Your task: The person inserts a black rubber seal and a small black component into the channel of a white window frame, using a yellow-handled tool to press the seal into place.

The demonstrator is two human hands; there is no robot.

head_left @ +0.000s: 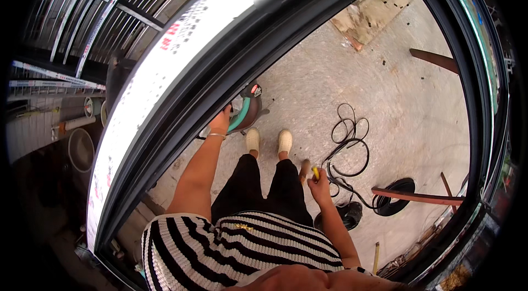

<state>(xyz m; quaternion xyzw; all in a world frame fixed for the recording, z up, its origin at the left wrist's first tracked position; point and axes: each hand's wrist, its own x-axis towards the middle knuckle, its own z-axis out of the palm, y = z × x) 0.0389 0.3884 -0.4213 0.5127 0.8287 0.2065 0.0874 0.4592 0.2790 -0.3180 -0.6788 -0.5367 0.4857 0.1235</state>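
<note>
A large black frame [209, 71] is sweeping across the view from lower left to upper right. The left hand [220, 120] is reaching to its inner edge; whether it is gripping, I cannot tell. The right hand [320, 186] is clasping a yellow-handled tool [315, 173]. A green-and-dark machine [253, 110] is sitting beside the left hand; looped black strip [347, 140] is lying on the floor [308, 93].

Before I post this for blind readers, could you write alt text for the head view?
The person's left hand is at the inner edge of a large black frame; the right hand holds a small yellow object. A black coil lies on the floor.
</note>
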